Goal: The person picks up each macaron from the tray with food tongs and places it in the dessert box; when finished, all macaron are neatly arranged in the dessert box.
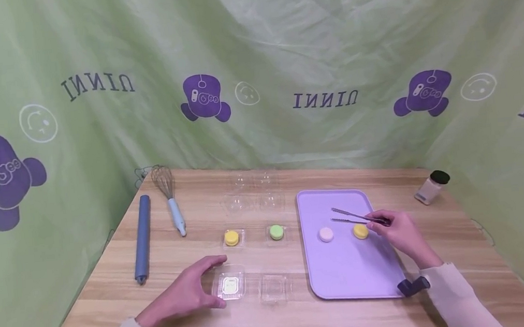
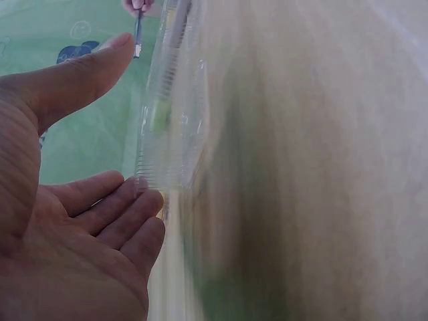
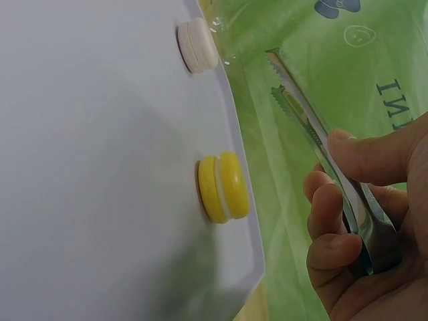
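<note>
My right hand [image 1: 391, 230] pinches metal tongs [image 1: 353, 217] above the lilac tray [image 1: 346, 275]; the tips are apart and hold nothing. On the tray lie a pink macaron [image 1: 326, 234] and a yellow macaron [image 1: 360, 231]. The right wrist view shows the tongs [image 3: 314, 127] just off the yellow macaron [image 3: 224, 187], with the pink macaron [image 3: 197, 45] farther away. My left hand [image 1: 193, 291] lies with straight fingers around a closed clear box [image 1: 229, 285] holding a pale macaron. In the left wrist view the fingers [image 2: 127, 214] touch the clear box [image 2: 167, 127].
An empty clear box [image 1: 275, 287] sits right of the held one. Behind them, open boxes hold a yellow macaron [image 1: 231, 237] and a green macaron [image 1: 276, 232]. A blue rolling pin [image 1: 142, 237], a whisk [image 1: 170, 202] and a spice jar [image 1: 431, 187] lie on the wooden table.
</note>
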The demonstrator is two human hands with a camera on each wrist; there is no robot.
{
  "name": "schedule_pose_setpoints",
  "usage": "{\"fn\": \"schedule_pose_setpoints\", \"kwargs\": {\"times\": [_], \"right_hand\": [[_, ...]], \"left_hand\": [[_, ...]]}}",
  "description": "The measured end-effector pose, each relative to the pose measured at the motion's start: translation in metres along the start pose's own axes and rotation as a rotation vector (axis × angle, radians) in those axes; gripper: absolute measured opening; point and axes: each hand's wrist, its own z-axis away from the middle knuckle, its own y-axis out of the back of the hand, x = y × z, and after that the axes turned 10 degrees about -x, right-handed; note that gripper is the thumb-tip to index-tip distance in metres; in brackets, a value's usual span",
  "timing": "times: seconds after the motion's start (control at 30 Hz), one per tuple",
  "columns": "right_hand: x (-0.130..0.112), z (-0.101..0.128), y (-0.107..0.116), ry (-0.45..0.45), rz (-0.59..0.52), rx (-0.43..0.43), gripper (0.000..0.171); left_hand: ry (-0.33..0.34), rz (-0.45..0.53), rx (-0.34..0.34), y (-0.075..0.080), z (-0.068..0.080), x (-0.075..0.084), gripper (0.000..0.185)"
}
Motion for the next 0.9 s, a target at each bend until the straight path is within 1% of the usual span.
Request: {"fn": "schedule_pose_setpoints", "kwargs": {"times": [0.13, 0.33, 0.47, 0.63, 0.9], "right_hand": [[-0.001, 0.000, -0.001, 0.002, -0.003, -0.001, 0.030], [-0.003, 0.000, -0.002, -0.010, -0.023, -0.016, 0.031], [-0.004, 0.000, -0.003, -0.012, -0.026, -0.019, 0.031], [-0.005, 0.000, -0.004, -0.005, -0.016, -0.018, 0.031], [-0.003, 0.000, -0.004, -0.010, -0.011, -0.010, 0.031]], "left_hand": [[-0.014, -0.006, 0.008, -0.004, 0.001, -0.002, 0.096], [-0.012, -0.001, 0.002, -0.010, 0.002, -0.005, 0.095], [-0.008, -0.006, 0.011, -0.012, 0.001, -0.007, 0.095], [0.010, 0.003, 0.027, -0.014, 0.001, -0.008, 0.092], [0.008, 0.022, 0.043, -0.012, 0.000, -0.008, 0.089]]}}
